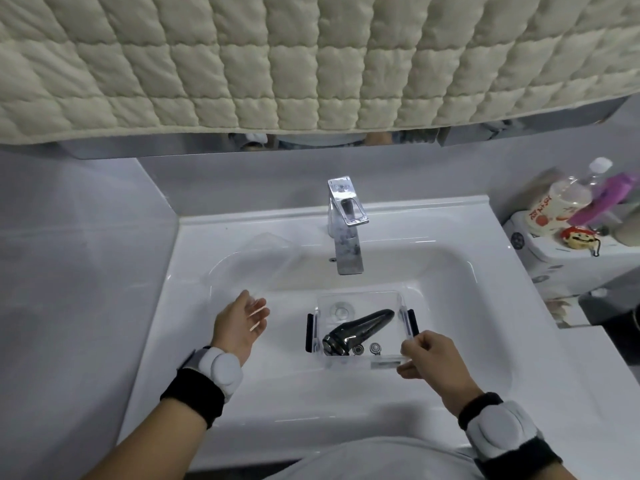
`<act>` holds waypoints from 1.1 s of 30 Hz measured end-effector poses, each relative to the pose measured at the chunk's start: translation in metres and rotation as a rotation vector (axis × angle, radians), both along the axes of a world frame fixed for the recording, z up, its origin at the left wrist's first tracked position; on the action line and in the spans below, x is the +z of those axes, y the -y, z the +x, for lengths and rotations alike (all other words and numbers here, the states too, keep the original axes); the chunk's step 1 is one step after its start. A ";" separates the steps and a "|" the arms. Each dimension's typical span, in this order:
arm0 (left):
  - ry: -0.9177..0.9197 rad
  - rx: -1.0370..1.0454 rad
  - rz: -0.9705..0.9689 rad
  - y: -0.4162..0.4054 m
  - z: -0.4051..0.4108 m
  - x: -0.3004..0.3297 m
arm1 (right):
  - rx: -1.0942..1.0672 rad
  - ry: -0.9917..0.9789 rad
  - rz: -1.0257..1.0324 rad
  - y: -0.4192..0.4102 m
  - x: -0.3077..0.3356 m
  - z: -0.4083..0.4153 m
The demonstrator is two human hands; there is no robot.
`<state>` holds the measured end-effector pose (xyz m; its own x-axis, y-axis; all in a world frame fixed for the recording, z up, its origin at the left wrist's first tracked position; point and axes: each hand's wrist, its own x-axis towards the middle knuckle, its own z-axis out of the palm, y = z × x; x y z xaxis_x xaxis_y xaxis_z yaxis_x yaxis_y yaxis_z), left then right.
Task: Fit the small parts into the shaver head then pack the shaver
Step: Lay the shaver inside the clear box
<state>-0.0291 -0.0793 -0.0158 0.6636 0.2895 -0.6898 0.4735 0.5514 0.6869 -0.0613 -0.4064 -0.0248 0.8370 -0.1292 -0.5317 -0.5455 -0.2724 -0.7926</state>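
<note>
A clear plastic box (pixel 323 301) with black side clips sits in the white sink basin. Inside lies a black shaver (pixel 360 329), its head toward me, with two small round cutter parts (pixel 367 348) beside the head. My right hand (pixel 431 358) pinches the box's near right corner. My left hand (pixel 242 323) hovers over the basin left of the box, fingers relaxed, touching the edge of a clear lid (pixel 252 265) that leans against the basin's left side.
A chrome tap (pixel 344 226) rises behind the box. The white sink (pixel 207 237) fills the view, with a quilted cloth (pixel 311 57) hanging above. Bottles and a small figure (pixel 581 216) crowd a ledge at the right.
</note>
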 end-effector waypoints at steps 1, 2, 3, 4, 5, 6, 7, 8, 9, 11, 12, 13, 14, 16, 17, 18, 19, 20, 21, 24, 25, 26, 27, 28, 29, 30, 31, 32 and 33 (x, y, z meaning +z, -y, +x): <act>-0.005 -0.037 -0.006 0.005 -0.005 0.001 | -0.004 -0.001 0.001 0.002 -0.001 0.000; -0.013 -0.076 -0.012 0.010 -0.009 0.002 | -0.010 0.000 0.001 0.004 -0.002 0.000; -0.024 -0.115 -0.017 0.015 -0.013 0.003 | -0.018 0.003 0.001 0.006 -0.003 0.000; -0.038 -0.156 -0.020 0.020 -0.017 0.003 | -0.029 0.007 0.005 0.009 -0.004 0.000; -0.054 -0.198 -0.022 0.023 -0.020 0.003 | -0.038 0.009 0.007 0.009 -0.005 0.000; -0.071 -0.242 -0.019 0.027 -0.023 0.003 | -0.047 0.009 0.012 0.011 -0.005 0.001; -0.084 -0.286 -0.013 0.032 -0.025 0.003 | -0.057 0.005 0.018 0.014 -0.006 0.001; -0.092 -0.329 -0.007 0.038 -0.027 0.003 | -0.066 0.000 0.026 0.017 -0.007 0.001; -0.094 -0.375 -0.002 0.043 -0.029 0.003 | -0.073 -0.004 0.034 0.019 -0.008 0.000; -0.095 -0.477 0.005 0.053 -0.032 0.005 | -0.084 -0.010 0.047 0.024 -0.009 0.000; -0.093 -0.524 0.005 0.058 -0.033 0.006 | -0.090 -0.007 0.052 0.026 -0.009 0.000; -0.087 -0.564 0.001 0.064 -0.033 0.008 | -0.097 -0.004 0.059 0.030 -0.009 0.000; -0.076 -0.598 -0.004 0.070 -0.033 0.009 | -0.102 0.001 0.066 0.032 -0.009 0.001; -0.048 -0.671 0.003 0.082 -0.032 0.013 | -0.107 0.003 0.079 0.037 -0.008 0.001; -0.040 -0.710 0.026 0.089 -0.030 0.015 | -0.108 0.003 0.086 0.040 -0.008 0.000; -0.035 -0.746 0.059 0.095 -0.028 0.017 | -0.110 0.005 0.092 0.043 -0.007 0.000; -0.032 -0.775 0.096 0.101 -0.025 0.018 | -0.112 0.009 0.096 0.046 -0.007 0.000; -0.030 -0.801 0.137 0.106 -0.022 0.019 | -0.115 0.014 0.097 0.049 -0.007 0.000; -0.031 -0.828 0.179 0.111 -0.019 0.020 | -0.119 0.019 0.100 0.053 -0.006 0.000; -0.037 -0.920 0.326 0.121 -0.010 0.023 | -0.123 0.032 0.113 0.063 -0.006 0.000; -0.046 -0.957 0.384 0.124 -0.007 0.024 | -0.123 0.039 0.117 0.067 -0.006 0.000; -0.061 -0.991 0.433 0.127 -0.003 0.025 | -0.125 0.045 0.119 0.070 -0.006 0.000; -0.083 -1.019 0.468 0.131 0.000 0.026 | -0.127 0.051 0.121 0.074 -0.006 0.000; -0.108 -1.045 0.497 0.134 0.004 0.028 | -0.129 0.057 0.126 0.077 -0.005 0.000; -0.133 -1.070 0.533 0.136 0.006 0.029 | -0.133 0.060 0.133 0.080 -0.005 0.000; -0.154 -1.092 0.579 0.139 0.009 0.031 | -0.137 0.065 0.139 0.082 -0.004 0.000; -0.165 -1.110 0.624 0.141 0.012 0.032 | -0.140 0.070 0.144 0.083 -0.004 0.000; -0.167 -1.124 0.664 0.144 0.014 0.033 | -0.140 0.076 0.149 0.085 -0.003 0.001; -0.161 -1.125 0.695 0.146 0.015 0.034 | -0.135 0.084 0.151 0.086 -0.001 0.001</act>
